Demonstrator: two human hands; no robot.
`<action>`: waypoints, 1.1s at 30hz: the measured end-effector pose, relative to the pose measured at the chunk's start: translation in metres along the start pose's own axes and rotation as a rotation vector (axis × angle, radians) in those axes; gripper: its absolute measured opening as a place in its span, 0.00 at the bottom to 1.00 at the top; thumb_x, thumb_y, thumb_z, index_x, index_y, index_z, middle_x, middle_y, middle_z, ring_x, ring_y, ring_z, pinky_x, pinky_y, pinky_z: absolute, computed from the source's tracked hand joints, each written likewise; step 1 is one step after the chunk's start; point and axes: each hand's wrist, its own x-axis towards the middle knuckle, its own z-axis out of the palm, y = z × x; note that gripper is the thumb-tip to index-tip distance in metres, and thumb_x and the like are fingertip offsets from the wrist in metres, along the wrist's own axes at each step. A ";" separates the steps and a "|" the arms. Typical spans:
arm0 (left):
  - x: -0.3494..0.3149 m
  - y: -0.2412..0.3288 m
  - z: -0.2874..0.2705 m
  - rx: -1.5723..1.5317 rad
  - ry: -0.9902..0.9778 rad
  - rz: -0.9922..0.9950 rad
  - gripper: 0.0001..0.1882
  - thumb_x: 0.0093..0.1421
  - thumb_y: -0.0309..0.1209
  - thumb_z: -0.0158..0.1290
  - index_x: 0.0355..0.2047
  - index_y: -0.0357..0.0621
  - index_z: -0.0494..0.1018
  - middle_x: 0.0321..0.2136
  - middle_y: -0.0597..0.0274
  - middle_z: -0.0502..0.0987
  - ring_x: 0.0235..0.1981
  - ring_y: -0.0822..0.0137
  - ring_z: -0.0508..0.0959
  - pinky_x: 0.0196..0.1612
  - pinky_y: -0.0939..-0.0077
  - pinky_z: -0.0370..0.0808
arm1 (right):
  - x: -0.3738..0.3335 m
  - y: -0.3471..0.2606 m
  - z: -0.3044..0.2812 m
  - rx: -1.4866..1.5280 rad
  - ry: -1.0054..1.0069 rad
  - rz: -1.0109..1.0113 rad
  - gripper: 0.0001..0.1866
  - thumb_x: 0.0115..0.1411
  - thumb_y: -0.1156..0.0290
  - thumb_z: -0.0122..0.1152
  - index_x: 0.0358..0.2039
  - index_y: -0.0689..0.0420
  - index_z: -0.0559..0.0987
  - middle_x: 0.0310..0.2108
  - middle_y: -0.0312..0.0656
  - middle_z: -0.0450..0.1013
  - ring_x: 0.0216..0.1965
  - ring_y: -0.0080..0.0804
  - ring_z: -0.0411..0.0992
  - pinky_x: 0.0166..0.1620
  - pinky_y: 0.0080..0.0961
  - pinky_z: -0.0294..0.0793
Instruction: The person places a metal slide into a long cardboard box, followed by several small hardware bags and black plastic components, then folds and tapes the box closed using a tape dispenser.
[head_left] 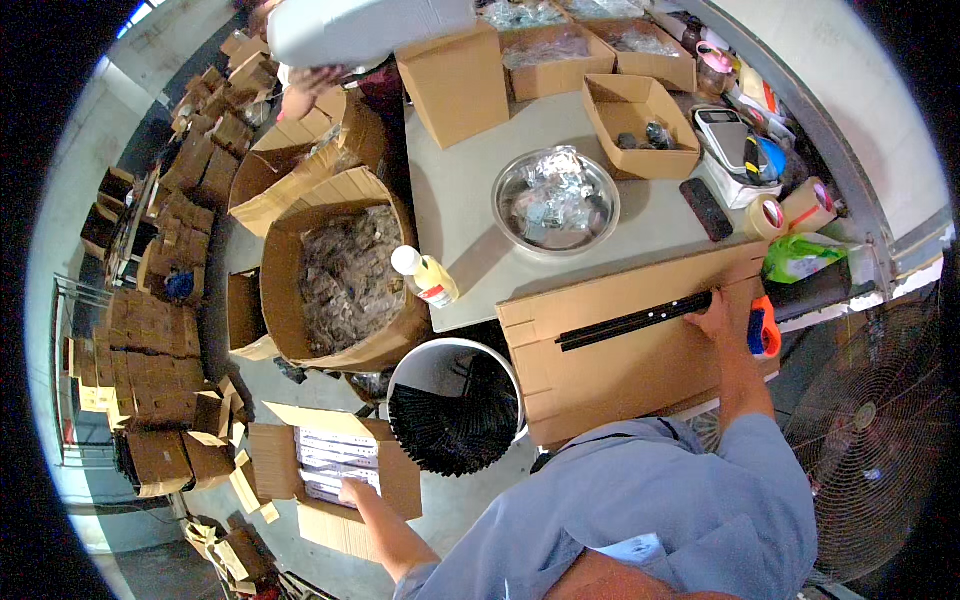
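My right hand [708,316] is closed around the right end of several long, thin black strips [630,322]. They lie side by side on a flat cardboard sheet [600,390] at the table's near edge. Down to the left, my left hand [360,495] reaches into an open cardboard box [400,478]. Its fingers look curled at the edge of the long white strip-shaped packs [338,455] inside; their tips are hard to make out. Between my arms stands a white bucket [508,385] with many black pleated strips [450,425] fanned out in it.
A steel bowl [500,225] of clear bags and a yellow bottle [432,280] stand on the grey table [455,190]. An orange tape dispenser [768,330] lies right of the sheet. A large fan [865,415] is at right. Another person's hand [308,88] shows beyond big cartons [385,335].
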 end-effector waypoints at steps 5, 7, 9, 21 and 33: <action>-0.081 0.022 0.008 -1.592 0.587 -0.259 0.21 0.60 0.38 0.48 0.45 0.32 0.64 0.40 0.48 0.70 0.37 0.61 0.73 0.34 0.68 0.74 | 0.014 -0.003 0.025 -0.047 0.063 -0.156 0.52 0.34 0.53 0.73 0.56 0.64 0.58 0.57 0.58 0.55 0.60 0.53 0.50 0.60 0.40 0.54; -0.141 0.067 -0.001 -1.538 0.718 0.019 0.20 0.59 0.36 0.49 0.45 0.33 0.64 0.36 0.51 0.71 0.34 0.63 0.72 0.34 0.71 0.72 | 0.011 0.004 0.027 -0.032 0.073 -0.185 0.50 0.34 0.53 0.73 0.55 0.64 0.59 0.55 0.58 0.56 0.58 0.53 0.52 0.59 0.41 0.55; -0.199 0.109 -0.004 -1.421 0.732 0.347 0.20 0.58 0.34 0.51 0.46 0.34 0.63 0.33 0.53 0.71 0.31 0.66 0.70 0.34 0.73 0.71 | 0.003 -0.007 0.020 -0.187 0.189 -0.200 0.49 0.34 0.53 0.73 0.54 0.63 0.61 0.54 0.58 0.58 0.57 0.53 0.54 0.58 0.42 0.55; -0.269 0.343 -0.018 -0.278 0.363 1.664 0.26 0.49 0.32 0.57 0.50 0.50 0.66 0.49 0.55 0.69 0.50 0.55 0.68 0.53 0.58 0.63 | -0.018 0.001 0.006 0.195 0.059 -0.416 0.37 0.43 0.63 0.67 0.53 0.61 0.65 0.59 0.56 0.52 0.58 0.56 0.53 0.59 0.44 0.53; -0.287 0.376 -0.025 -0.139 0.446 1.399 0.29 0.46 0.36 0.58 0.50 0.49 0.65 0.46 0.58 0.66 0.50 0.54 0.64 0.52 0.58 0.59 | -0.023 0.092 -0.057 0.134 0.187 -0.206 0.15 0.52 0.80 0.49 0.42 0.56 0.71 0.39 0.58 0.66 0.42 0.55 0.67 0.41 0.43 0.68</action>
